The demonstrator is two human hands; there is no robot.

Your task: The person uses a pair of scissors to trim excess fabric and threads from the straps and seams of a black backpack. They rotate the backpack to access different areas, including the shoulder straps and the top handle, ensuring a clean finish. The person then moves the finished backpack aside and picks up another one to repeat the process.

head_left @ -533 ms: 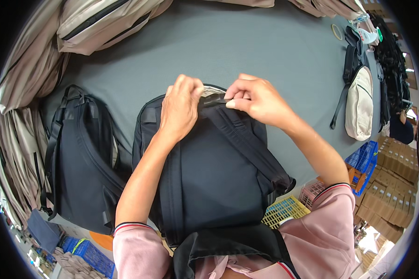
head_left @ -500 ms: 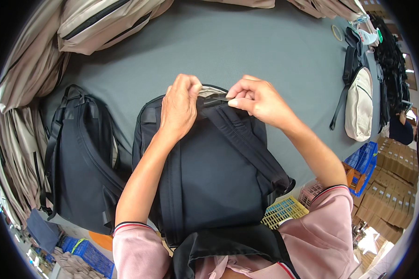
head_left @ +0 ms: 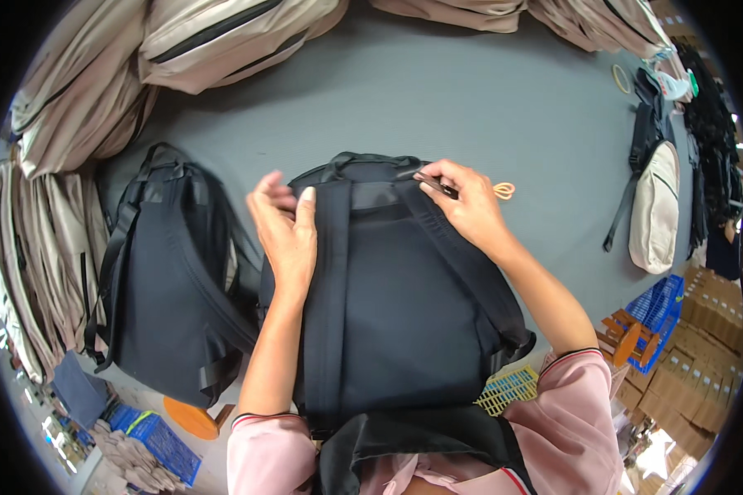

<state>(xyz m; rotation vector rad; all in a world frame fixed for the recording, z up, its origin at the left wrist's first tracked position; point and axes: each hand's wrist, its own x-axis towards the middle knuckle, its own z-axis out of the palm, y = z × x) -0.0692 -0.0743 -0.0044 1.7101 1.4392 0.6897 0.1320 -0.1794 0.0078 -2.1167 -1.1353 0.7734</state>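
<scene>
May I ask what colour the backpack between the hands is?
The backpack looks near-black, best seen in the head view.

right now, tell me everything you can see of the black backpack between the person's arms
The large, matte black fabric-looking backpack lies on the grey table, strap side up, carry handle at the far end. Its left strap runs straight down; the right strap slants outward. A black apron covers the near edge. The right hand, gripping a small dark tool, is at the top right; the open left hand is at the top left, contact unclear.
</scene>
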